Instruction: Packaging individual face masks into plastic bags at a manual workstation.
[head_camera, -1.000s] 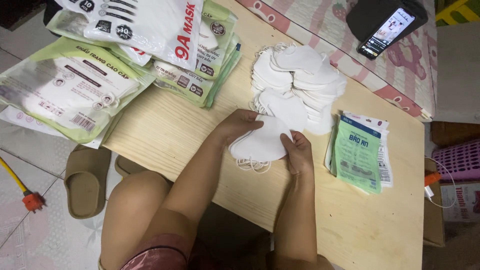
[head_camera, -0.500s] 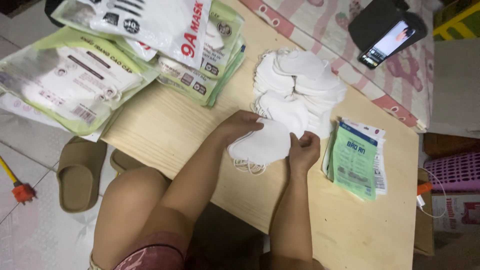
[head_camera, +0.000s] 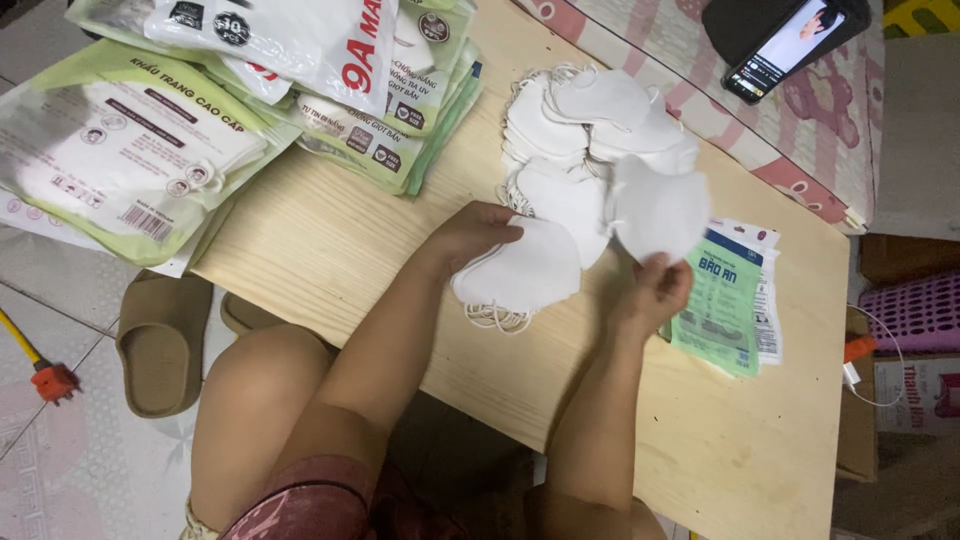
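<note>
My left hand (head_camera: 478, 232) rests on a small stack of white face masks (head_camera: 525, 272) lying on the low wooden table (head_camera: 330, 240), their ear loops hanging out at the front. My right hand (head_camera: 655, 290) pinches a single white mask (head_camera: 660, 208) by its lower edge and holds it up above the table. Just behind both hands sits a loose pile of white masks (head_camera: 585, 125).
Green and white mask packets (head_camera: 725, 300) lie right of my right hand. Larger packaged mask bags (head_camera: 130, 150) overhang the table's left corner. A phone (head_camera: 790, 40) lies on the patterned cloth at the back. Slippers (head_camera: 160, 340) and my bare knees are below the table edge.
My right hand has lifted one mask off and moved it up and to the right, away from the stack. My left hand stays on the stack.
</note>
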